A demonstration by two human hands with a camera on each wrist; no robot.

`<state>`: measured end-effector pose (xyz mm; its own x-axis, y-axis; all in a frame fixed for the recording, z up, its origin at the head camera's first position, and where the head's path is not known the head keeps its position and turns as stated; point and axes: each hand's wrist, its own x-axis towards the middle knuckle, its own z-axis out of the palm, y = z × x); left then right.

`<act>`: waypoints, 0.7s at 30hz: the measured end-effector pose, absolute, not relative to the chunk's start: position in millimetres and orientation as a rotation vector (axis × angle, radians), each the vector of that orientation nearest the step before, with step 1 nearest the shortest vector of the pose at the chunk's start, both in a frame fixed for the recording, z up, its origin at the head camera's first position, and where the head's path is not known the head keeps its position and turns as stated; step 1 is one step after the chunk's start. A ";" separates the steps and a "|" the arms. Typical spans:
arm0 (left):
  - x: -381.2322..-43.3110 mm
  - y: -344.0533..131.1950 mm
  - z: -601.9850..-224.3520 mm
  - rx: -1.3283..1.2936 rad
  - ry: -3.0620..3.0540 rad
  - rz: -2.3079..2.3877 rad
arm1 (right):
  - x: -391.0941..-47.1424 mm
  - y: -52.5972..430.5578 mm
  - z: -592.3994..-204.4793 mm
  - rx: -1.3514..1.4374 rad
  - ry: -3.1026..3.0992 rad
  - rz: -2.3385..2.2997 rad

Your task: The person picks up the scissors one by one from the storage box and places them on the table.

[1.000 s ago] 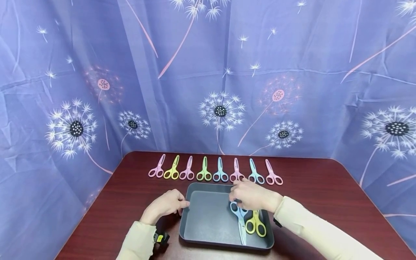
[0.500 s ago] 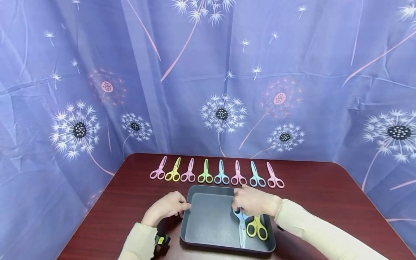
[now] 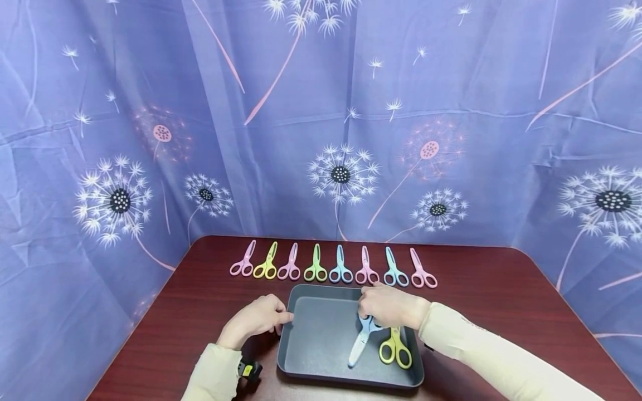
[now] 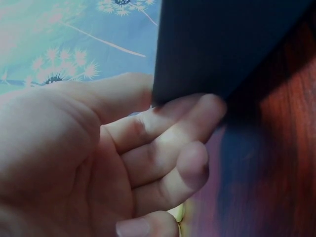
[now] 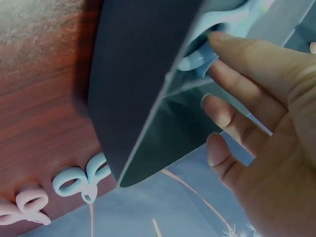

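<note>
Inside a dark grey rectangular tray (image 3: 321,334) lie two pairs of scissors. My right hand (image 3: 393,305) pinches the blue scissors (image 3: 363,336) by a finger loop, as the right wrist view shows with the thumb and index finger on the handle (image 5: 200,58). Their blades point toward the near side and slant left. Close to their right, the yellow scissors (image 3: 395,348) lie with loops toward me, their far end hidden by the hand. My left hand (image 3: 257,321) holds the tray's left wall, thumb at the rim and curled fingers (image 4: 168,143) along the outside.
Beyond the tray, a row of several scissors in pink, yellow, green and blue stretches across the dark red table (image 3: 476,295), among them green scissors (image 3: 315,264) and pink scissors (image 3: 422,270). A blue dandelion-print curtain (image 3: 281,184) surrounds the table's back and sides.
The blue scissors' blades have swung to the left, away from the yellow pair, with the right hand staying at the handle. The left hand keeps its place on the tray.
</note>
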<state>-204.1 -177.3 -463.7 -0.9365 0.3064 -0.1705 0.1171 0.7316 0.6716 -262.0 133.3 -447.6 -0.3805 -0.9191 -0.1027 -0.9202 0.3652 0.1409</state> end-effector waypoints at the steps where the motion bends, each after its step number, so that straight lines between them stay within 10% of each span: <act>1: -204.1 -177.3 -463.4 0.331 2.664 1.009 | -262.4 132.9 -448.1 -1.751 2.597 0.270; 21: -204.2 -177.3 -464.0 0.327 2.652 1.018 | -262.1 136.4 -439.5 -1.729 2.610 0.160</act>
<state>-204.2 -177.3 -464.0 -0.9347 0.3074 -0.1785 0.1089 0.7257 0.6794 -262.1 136.4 -439.5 -0.3912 -0.9182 -0.0621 -0.9189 0.3860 0.0814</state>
